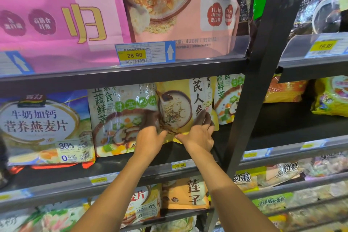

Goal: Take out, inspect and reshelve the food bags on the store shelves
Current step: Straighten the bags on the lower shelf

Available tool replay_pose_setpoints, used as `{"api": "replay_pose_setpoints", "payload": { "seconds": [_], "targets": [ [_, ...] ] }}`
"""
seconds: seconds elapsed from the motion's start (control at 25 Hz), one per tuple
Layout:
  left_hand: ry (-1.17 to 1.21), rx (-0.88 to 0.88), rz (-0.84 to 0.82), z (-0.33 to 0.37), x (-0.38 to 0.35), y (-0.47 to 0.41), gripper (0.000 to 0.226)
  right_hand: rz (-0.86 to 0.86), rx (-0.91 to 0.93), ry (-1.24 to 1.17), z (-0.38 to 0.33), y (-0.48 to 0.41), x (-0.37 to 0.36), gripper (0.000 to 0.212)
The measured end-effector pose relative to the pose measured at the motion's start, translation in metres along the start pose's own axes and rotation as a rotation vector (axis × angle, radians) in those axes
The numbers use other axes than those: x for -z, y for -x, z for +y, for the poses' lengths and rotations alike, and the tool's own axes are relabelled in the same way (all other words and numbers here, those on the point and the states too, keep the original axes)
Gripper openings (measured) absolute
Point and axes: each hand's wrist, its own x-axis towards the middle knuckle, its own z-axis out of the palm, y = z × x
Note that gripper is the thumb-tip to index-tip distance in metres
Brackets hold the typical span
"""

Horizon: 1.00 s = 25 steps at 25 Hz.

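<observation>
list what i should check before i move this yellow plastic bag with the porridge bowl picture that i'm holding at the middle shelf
1. Both hands on the yellow plastic bag: ok. The left hand and the right hand grip its lower corners.
2. Bag lifted off the dark shelf board: ok, its bottom edge hangs above it.
3. Free slot beneath the bag: ok, a dark gap shows.
4. Clear of the white and green vegetable bag on its left: cannot tell, they overlap in view.
5. Small yellow price tag below matches the bag: cannot tell, too blurred.
</observation>
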Motion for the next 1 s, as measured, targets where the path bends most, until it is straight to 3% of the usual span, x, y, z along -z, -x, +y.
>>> {"api": "replay_pose_setpoints", "payload": {
  "seconds": [0.2,0.64,0.8,1.0],
  "targets": [
    [0.011,-0.019,0.02,-0.016,0.001,0.003,0.046,0.046,0.075,-0.134,-0.01,-0.015,-0.003,0.15],
    [-0.047,-0.059,-0.007,-0.027,0.006,0.011,0.037,0.015,0.072,-0.123,-0.014,-0.022,-0.002,0.146],
    [-0.053,-0.142,0.017,-0.039,0.009,0.021,0.035,-0.014,0.135,-0.112,-0.001,-0.008,0.011,0.13],
    [-0.05,-0.292,0.11,-0.06,0.021,0.047,0.054,-0.006,0.136,-0.053,0.0,0.036,0.027,0.084]
  ]
}}
